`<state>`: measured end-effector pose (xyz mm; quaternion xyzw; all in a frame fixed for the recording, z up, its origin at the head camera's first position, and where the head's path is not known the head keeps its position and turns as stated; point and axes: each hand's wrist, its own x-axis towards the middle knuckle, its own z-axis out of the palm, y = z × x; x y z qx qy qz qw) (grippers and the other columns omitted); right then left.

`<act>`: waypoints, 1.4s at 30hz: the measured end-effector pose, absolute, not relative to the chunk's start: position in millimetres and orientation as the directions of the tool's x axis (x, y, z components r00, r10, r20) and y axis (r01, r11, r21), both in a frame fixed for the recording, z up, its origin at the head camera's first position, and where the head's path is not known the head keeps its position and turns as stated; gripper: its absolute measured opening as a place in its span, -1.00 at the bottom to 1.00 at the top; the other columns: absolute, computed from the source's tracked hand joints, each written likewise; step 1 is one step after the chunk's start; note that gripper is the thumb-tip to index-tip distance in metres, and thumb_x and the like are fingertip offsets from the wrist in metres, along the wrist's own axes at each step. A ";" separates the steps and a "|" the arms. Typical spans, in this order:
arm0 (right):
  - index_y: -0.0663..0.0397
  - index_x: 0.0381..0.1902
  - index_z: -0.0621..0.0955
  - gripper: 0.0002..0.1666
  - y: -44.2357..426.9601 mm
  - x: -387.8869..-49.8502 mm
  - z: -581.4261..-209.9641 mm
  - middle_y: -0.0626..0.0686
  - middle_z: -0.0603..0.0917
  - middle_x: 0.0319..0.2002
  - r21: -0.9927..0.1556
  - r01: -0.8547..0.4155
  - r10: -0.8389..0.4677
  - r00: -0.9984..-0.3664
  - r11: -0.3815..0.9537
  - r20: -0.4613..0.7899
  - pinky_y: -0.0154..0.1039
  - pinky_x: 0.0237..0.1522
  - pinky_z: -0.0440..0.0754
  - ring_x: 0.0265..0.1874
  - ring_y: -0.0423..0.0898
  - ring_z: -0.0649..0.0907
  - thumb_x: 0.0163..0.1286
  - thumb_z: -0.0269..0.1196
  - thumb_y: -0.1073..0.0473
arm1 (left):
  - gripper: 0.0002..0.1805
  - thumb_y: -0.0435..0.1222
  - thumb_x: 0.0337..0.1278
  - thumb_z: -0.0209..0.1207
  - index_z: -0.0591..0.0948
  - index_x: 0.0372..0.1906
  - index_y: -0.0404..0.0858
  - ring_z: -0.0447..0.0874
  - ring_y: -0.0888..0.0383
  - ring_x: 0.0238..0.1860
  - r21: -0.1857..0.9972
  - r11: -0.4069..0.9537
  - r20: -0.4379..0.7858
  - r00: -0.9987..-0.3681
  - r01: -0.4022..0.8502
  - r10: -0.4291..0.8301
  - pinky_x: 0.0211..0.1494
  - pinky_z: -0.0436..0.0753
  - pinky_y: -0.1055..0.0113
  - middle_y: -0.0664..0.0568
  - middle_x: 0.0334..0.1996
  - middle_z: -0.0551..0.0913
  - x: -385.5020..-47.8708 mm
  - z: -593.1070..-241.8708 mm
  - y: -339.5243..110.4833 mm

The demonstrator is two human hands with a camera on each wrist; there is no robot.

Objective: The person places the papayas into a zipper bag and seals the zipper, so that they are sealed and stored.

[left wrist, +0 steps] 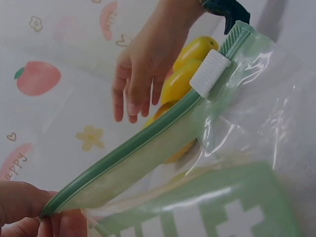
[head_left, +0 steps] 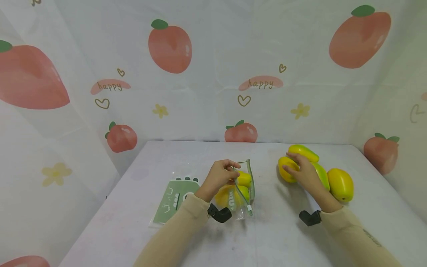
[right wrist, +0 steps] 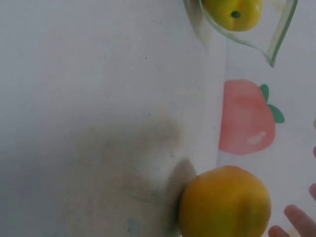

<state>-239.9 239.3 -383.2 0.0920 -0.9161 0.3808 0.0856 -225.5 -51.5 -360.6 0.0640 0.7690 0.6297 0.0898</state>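
My left hand [head_left: 217,177] pinches the mouth edge of a clear zip bag [left wrist: 256,118] with a green zip strip and a white slider [left wrist: 210,74]. Yellow mangoes [head_left: 244,179] lie inside the bag, partly hidden by its printed front. Over on the right, my right hand [head_left: 301,172] hovers with loosely extended fingers at a yellow mango [head_left: 285,171]. In the right wrist view its fingertips [right wrist: 299,217] show beside that orange-yellow mango [right wrist: 224,202], with a gap between them. More mangoes [head_left: 340,184] sit close around this hand, one of them greener.
A flat green-and-clear bag with a cartoon face [head_left: 166,207] lies on the table left of the held bag, partly behind my left forearm. The white table [head_left: 267,237] meets a fruit-printed cloth backdrop [head_left: 207,111] at the back and sides.
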 end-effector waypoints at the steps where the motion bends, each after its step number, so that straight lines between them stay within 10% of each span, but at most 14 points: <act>1: 0.32 0.37 0.28 -0.29 239.3 -240.8 -383.9 0.39 0.33 0.34 -0.680 -0.228 -0.099 -0.970 0.697 0.224 0.30 0.32 0.24 0.34 0.35 0.29 0.41 0.20 0.07 | -0.82 -0.46 0.10 0.25 0.67 -0.15 -0.32 0.54 0.16 -0.54 0.980 0.197 -0.058 -0.976 -0.016 0.212 -0.33 0.71 0.36 0.04 -0.52 0.42 -225.6 -360.9 -51.5; 20: 0.43 0.39 0.20 -0.27 237.5 -259.0 -399.1 0.45 0.22 0.37 -0.684 -0.123 -0.062 -0.992 0.719 0.114 0.30 0.36 0.16 0.35 0.36 0.23 0.37 0.20 0.26 | -0.80 -0.47 0.09 0.25 0.67 -0.15 -0.31 0.55 0.16 -0.56 0.982 0.190 -0.065 -0.975 -0.024 0.215 -0.33 0.73 0.33 0.04 -0.53 0.43 -223.5 -359.1 -50.2; 42: 0.40 0.45 0.06 -0.02 234.0 -259.4 -403.9 0.47 0.13 0.40 -0.646 -0.070 -0.105 -0.994 0.760 -0.016 0.35 0.29 0.22 0.28 0.40 0.29 0.33 0.27 0.00 | -0.76 -0.47 0.11 0.26 0.66 -0.08 -0.36 0.56 0.16 -0.57 0.979 0.202 -0.053 -0.975 -0.009 0.217 -0.29 0.75 0.24 0.03 -0.47 0.44 -226.2 -363.4 -49.6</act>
